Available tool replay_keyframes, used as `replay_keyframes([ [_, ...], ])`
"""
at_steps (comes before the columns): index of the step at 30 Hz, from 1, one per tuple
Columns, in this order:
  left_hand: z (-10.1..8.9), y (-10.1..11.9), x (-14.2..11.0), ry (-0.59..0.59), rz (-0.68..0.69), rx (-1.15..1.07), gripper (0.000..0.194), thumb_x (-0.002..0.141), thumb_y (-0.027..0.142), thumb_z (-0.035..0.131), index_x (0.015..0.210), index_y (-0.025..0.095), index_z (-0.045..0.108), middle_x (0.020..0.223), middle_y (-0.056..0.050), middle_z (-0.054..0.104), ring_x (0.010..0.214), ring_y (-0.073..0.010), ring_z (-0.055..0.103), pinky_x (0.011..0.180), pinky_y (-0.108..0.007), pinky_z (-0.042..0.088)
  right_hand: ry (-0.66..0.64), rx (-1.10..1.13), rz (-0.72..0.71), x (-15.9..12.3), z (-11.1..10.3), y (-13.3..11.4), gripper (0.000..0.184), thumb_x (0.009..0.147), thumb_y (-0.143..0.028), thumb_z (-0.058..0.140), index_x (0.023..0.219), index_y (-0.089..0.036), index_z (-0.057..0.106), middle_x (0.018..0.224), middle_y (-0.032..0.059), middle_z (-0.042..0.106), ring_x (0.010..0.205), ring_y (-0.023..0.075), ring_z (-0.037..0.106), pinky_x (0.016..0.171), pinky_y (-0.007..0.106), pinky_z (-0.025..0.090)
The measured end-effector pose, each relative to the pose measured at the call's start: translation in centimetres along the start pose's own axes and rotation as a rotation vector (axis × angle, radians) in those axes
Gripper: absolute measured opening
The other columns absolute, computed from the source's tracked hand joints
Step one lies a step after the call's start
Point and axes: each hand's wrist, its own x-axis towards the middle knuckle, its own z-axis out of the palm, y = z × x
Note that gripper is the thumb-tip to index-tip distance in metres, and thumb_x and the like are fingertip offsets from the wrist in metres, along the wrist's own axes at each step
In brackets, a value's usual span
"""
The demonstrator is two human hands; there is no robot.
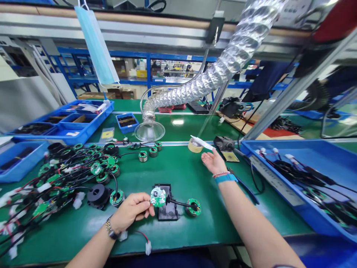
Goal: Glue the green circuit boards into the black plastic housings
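Note:
My left hand [131, 212] grips a round green circuit board [157, 196] by its edge, above a black plastic jig [167, 213] on the green mat [178, 238]. A black cable runs from the jig area to a green-topped ring component [193, 207]. My right hand [214, 162] lies open, palm up, holding nothing. It is nearest a roll of tan tape [195, 146] with a white strip [201, 142] beside it, and a black soldering tool [224, 143]. Blue-handled cutters [245, 188] lie below my right hand.
A heap of wired boards and ring components [67, 175] covers the mat's left side. A blue bin of wired parts [304, 175] stands at right, with blue compartment trays [64, 121] at back left. A glass fume hood [150, 131] on a foil duct [214, 74] hangs over the bench.

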Motion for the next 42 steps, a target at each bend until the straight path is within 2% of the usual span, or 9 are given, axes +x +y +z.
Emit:
replay_keyframes([
  [4,0.2,-0.1,-0.1,0.013,0.016,-0.015,0.036,0.067,0.046,0.067,0.068,0.011,0.056,0.063,-0.006,0.064,0.044,-0.0054,0.043,0.035,-0.014,0.019,0.13,0.162,-0.022,3.5,0.8,-0.5,0.026,0.092,-0.032,0.038,0.085,-0.011,0.052,0.069,-0.0015,0.052,0.056,0.006,0.052,0.049,0.019,0.046],
  [8,0.3,0.1,-0.4,0.035,0.03,0.006,0.037,0.068,0.047,0.066,0.069,0.011,0.055,0.062,-0.006,0.064,0.046,-0.0065,0.046,0.035,-0.014,0.019,0.191,0.261,-0.078,3.0,1.6,-0.8,0.022,0.094,-0.024,0.032,0.086,-0.012,0.049,0.067,-0.0024,0.053,0.053,0.0054,0.052,0.047,0.017,0.046],
  [14,0.3,0.1,-0.8,-0.007,0.066,0.071,0.038,0.07,0.048,0.063,0.068,0.011,0.056,0.063,-0.007,0.065,0.044,-0.0056,0.043,0.035,-0.015,0.02,0.105,0.351,-0.176,-2.8,1.5,-1.7,0.033,0.095,-0.034,0.023,0.078,-0.017,0.046,0.062,-0.0035,0.054,0.05,0.0047,0.053,0.047,0.015,0.047],
  [22,0.2,0.0,-1.4,-0.036,0.099,0.149,0.032,0.074,0.043,0.06,0.077,0.011,0.058,0.065,-0.007,0.067,0.047,-0.0073,0.047,0.037,-0.015,0.027,-0.156,0.172,-0.112,-11.8,2.9,1.8,0.031,0.083,-0.044,0.051,0.077,-0.014,0.055,0.073,0.0019,0.063,0.05,0.0064,0.054,0.04,0.016,0.044],
  [24,0.1,0.1,-1.4,-0.038,0.122,0.174,0.03,0.075,0.041,0.059,0.078,0.011,0.059,0.065,-0.007,0.067,0.048,-0.0077,0.048,0.039,-0.016,0.03,-0.284,-0.001,-0.202,-13.9,2.7,2.5,0.037,0.078,-0.05,0.055,0.076,-0.013,0.06,0.067,0.0031,0.062,0.046,0.0082,0.054,0.038,0.019,0.044],
  [27,0.1,0.2,-1.5,-0.047,0.172,0.214,0.026,0.077,0.037,0.058,0.075,0.011,0.059,0.065,-0.007,0.068,0.049,-0.008,0.05,0.044,-0.017,0.035,-0.438,-0.246,-0.491,-16.6,1.9,2.7,0.04,0.078,-0.052,0.053,0.077,-0.013,0.065,0.065,0.0048,0.062,0.044,0.0108,0.054,0.039,0.023,0.046],
  [31,0.0,0.2,-1.5,-0.056,0.215,0.226,0.024,0.077,0.035,0.058,0.073,0.011,0.058,0.065,-0.007,0.068,0.049,-0.0082,0.05,0.047,-0.018,0.038,-0.467,-0.53,-0.874,-18.4,1.1,2.0,0.038,0.084,-0.046,0.047,0.077,-0.016,0.068,0.078,0.0094,0.066,0.064,0.0174,0.062,0.048,0.028,0.05],
  [37,0.1,0.1,-1.6,-0.063,0.227,0.232,0.024,0.078,0.035,0.057,0.073,0.012,0.057,0.064,-0.007,0.068,0.049,-0.0085,0.051,0.048,-0.018,0.039,-0.523,-0.619,-0.957,-18.5,0.9,1.9,0.032,0.086,-0.04,0.046,0.083,-0.019,0.07,0.079,0.0087,0.067,0.071,0.02,0.063,0.061,0.034,0.052],
  [42,0.1,0.1,-1.7,-0.061,0.225,0.247,0.024,0.078,0.035,0.057,0.073,0.012,0.058,0.064,-0.006,0.068,0.05,-0.0087,0.051,0.048,-0.018,0.039,-0.537,-0.676,-0.986,-18.7,1.1,1.9,0.032,0.088,-0.038,0.044,0.083,-0.019,0.069,0.078,0.0083,0.067,0.069,0.0192,0.062,0.059,0.034,0.052],
])
